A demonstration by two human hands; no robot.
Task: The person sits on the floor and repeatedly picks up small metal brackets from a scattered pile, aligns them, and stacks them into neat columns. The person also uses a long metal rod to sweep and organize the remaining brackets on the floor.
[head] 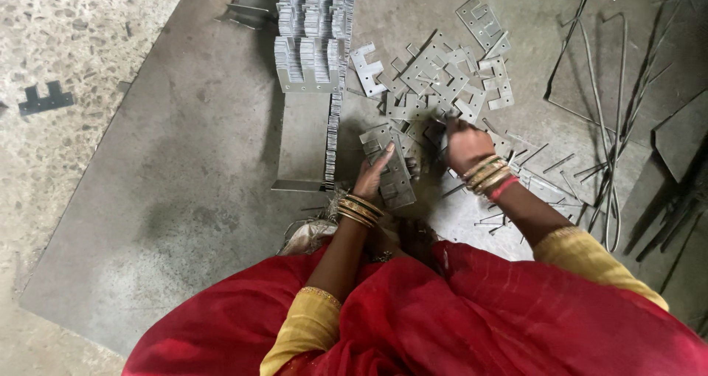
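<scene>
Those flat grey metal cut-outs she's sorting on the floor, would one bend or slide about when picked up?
Probably stiff: the loose plates lie flat and hold crisp notched outlines. Likely light, since the left hand seems to hold a small stack alone. They may snag rather than slide, as their notches overlap in the heap.

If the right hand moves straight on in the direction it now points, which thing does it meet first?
Most likely the loose pile of flat metal plates: the right hand points up the picture and already reaches into the pile's near edge. Exact contact is unclear, since depth is hard to judge.
</scene>
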